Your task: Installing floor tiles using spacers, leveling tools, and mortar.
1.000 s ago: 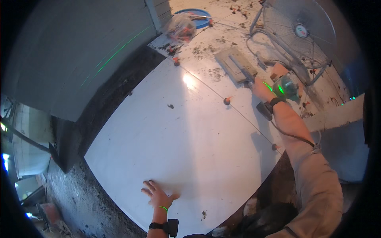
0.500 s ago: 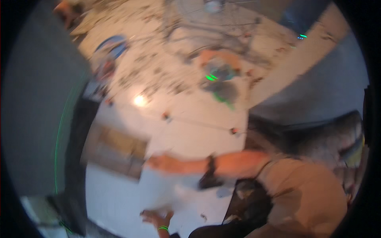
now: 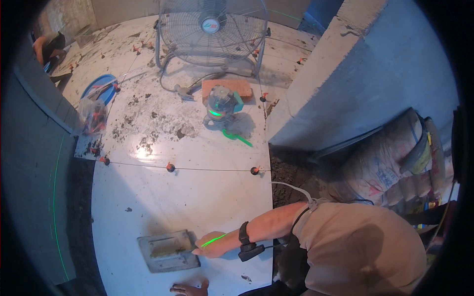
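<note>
Head view — fisheye, looking down and ahead from above — hands (image 3: pixel 211 245) near, fan (image 3: pixel 211 26) farther off.

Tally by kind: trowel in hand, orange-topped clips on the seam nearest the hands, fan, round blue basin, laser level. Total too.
Trowel in the right hand: 1
Orange-topped clips on that seam: 3
Fan: 1
Round blue basin: 1
Laser level: 1
Total: 7

Just behind the right hand (image 3: pixel 211 245) I see a black wristband (image 3: pixel 244 234) with a dark, boxy unit (image 3: pixel 251 253) and a thin black cable (image 3: pixel 270 245). Farther up from that hand, a loose tan sleeve (image 3: pixel 358 237) ends around the elbow, a pale cord (image 3: pixel 311 201) knotted at its hem.
</note>
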{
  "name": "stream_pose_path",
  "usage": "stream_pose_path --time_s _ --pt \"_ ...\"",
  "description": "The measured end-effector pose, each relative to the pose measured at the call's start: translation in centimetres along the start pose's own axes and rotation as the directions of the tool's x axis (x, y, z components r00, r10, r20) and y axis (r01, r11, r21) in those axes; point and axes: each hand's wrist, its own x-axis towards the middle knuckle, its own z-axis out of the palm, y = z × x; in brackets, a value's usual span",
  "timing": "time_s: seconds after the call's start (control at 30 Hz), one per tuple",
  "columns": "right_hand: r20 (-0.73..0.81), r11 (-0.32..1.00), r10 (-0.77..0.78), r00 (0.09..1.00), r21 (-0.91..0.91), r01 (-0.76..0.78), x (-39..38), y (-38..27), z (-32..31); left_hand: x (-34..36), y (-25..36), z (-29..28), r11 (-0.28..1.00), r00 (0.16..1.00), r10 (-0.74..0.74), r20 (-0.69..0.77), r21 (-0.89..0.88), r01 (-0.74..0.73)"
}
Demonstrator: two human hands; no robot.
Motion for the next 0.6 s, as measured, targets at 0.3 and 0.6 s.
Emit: stream_pose_path --time_s 0.3,0.6 --pt "-0.002 0.994 0.045 0.999 -0.097 -0.045 -3.3 3.2 -1.0 -0.3 0.5 0.7 0.999 0.996 0.020 0.084 -0.034 -0.017" --pt "0.107 0.995 -0.097 0.990 -0.014 0.099 -4.6 3.4 -0.1 -1.0 1.2 -2.0 0.991 0.974 0.040 0.222 -0.132 -0.011"
